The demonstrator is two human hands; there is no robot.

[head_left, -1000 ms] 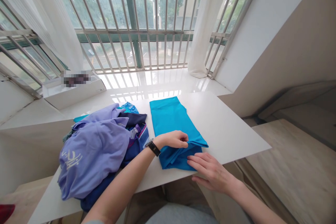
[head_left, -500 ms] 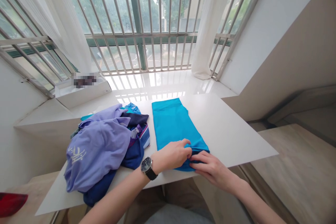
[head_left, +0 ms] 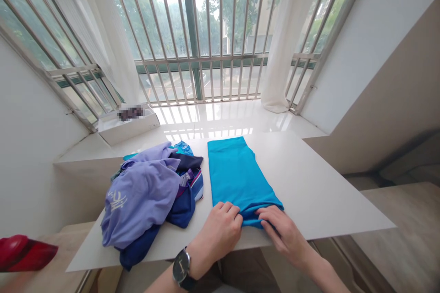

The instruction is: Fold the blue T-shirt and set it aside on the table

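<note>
a plain, bright turquoise blue is shown by the folded cloth [head_left: 237, 174]. the crumpled garment [head_left: 147, 197] is coloured lavender and marked with cream lettering [head_left: 118, 200]; behind it, a patterned piece [head_left: 184, 148] is printed in mixed blues. the striped fabric [head_left: 197, 186] is banded in red, white and blue. white is shown by the table [head_left: 319, 187] and the curtain [head_left: 290, 32], black by the watch [head_left: 181, 265], and glossy red by the object [head_left: 25, 252] at far left.
</note>
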